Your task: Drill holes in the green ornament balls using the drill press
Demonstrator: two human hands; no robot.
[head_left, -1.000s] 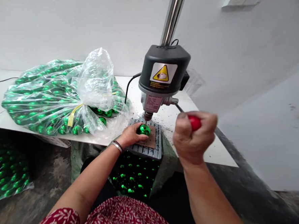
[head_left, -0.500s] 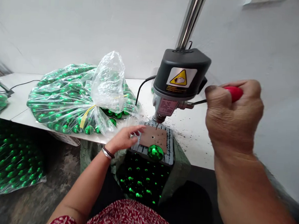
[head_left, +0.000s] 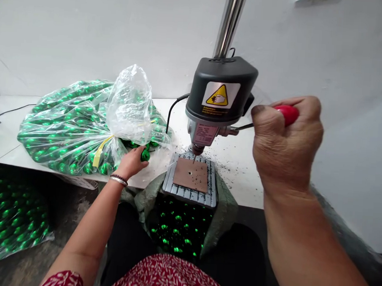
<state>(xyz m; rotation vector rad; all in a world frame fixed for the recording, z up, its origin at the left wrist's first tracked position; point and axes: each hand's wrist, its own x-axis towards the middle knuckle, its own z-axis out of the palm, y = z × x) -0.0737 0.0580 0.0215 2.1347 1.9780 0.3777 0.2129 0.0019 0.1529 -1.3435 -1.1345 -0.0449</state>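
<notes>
My left hand point(head_left: 134, 161) is closed around a shiny green ball point(head_left: 145, 155) at the opening of a clear plastic bag point(head_left: 65, 126) full of such balls. My right hand point(head_left: 288, 144) grips the red knob point(head_left: 287, 115) of the feed lever on a small drill press point(head_left: 221, 91). Beneath the drill's chuck and thin bit, a brown board point(head_left: 191, 181) with a hole in it lies on the grooved metal base point(head_left: 171, 189). Dark shavings dot the board, and no ball rests on it.
Below the base, an open green sack point(head_left: 225, 210) holds many green balls. Another clear bag of balls point(head_left: 8, 218) lies on the floor at left. Shavings are scattered over the white table point(head_left: 246, 185), and a black cable point(head_left: 169, 116) runs behind the drill.
A green ball at the front of the base has dropped out of sight. My left hand has moved left from the board to the bag and taken hold of a ball. My right hand stays on the knob.
</notes>
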